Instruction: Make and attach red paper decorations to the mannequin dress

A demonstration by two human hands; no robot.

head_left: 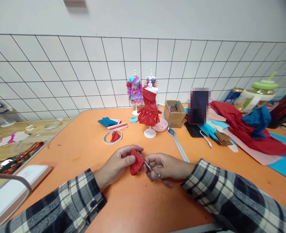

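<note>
Between thumb and fingers, my left hand pinches a small folded piece of red crepe paper. My right hand is closed around the handles of small metal scissors, whose blades lie against the red paper. Part of the scissors is hidden by my fingers. Just beyond my hands stands a small white mannequin in a ruffled red paper dress. A roll of tape lies to the left, with a red paper scrap inside its ring.
Behind stands a mannequin in a purple dress. Blue paper and pink strips lie left of the mannequins. A pink bowl, cardboard box and blurred phone stand right. Red paper covers the far right; a white device lies left.
</note>
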